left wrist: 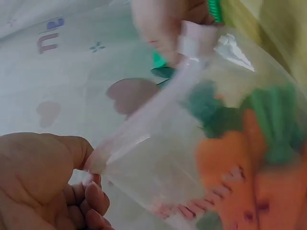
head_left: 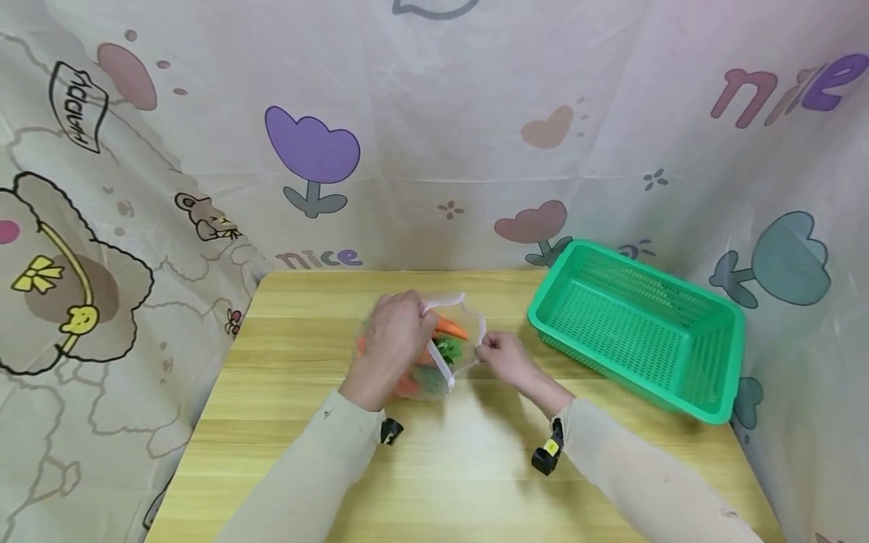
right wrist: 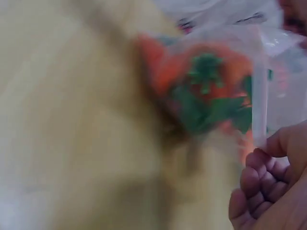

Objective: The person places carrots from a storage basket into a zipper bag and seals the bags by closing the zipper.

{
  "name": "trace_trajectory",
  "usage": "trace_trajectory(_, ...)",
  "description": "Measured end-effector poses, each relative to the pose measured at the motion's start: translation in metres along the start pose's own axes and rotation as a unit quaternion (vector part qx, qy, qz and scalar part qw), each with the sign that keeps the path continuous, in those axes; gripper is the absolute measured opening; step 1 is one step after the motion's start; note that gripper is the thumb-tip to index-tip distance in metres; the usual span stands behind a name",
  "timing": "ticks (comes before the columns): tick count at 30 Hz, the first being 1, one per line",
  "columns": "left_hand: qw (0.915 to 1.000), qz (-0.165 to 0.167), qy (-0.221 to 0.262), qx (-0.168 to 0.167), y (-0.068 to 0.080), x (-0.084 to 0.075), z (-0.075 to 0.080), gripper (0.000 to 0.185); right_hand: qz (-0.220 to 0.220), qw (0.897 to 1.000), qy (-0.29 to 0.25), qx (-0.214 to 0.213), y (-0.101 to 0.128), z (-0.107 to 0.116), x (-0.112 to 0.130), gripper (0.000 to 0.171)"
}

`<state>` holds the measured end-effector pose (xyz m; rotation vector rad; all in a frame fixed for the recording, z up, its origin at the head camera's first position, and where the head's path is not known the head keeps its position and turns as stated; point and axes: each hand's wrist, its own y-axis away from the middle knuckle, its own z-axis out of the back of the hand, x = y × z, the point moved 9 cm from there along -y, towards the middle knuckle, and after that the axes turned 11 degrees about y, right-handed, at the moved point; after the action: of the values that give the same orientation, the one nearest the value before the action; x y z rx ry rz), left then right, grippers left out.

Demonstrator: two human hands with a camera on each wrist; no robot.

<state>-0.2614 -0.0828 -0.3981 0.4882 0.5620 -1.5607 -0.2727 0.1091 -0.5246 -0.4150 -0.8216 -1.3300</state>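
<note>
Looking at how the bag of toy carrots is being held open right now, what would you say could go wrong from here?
1. Both hands, the left hand and the right hand, only pinch the thin rim of the clear bag; the film might slip free and the mouth could close.
2. The toy carrots crowd the opening, one tip poking out, so a tilt might spill them onto the table.
3. The green basket sits near the table's right edge; a nudge could shift it.
</note>
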Motion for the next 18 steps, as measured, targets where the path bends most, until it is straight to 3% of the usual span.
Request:
trace_trajectory(4,0.9980,0.049,0.040,-0.008,0.013,0.008,0.030,0.019,0.047,0.996,0.040,-0.064,-0.004,0.045,0.051,0.016)
trace_trajectory(9,0.9949,0.077,0.065,0.002,0.037,0.006,0.058,0.020,0.137,0.978,0.108,-0.117,0.002,0.093,0.117,0.018)
trace_trajectory(12,0.9938,0.071,0.081,0.029,0.048,0.000,0.056,0.020,0.186,0.966,0.148,-0.103,0.007,0.103,0.142,0.016)
trace_trajectory(15,0.9935,0.053,0.087,0.052,0.052,0.000,0.046,0.023,0.216,0.953,0.197,-0.075,0.007,0.099,0.149,0.016)
trace_trajectory(18,0.9958,0.025,0.083,0.030,0.046,0.006,0.045,0.024,0.214,0.949,0.222,-0.066,0.003,0.096,0.140,0.017)
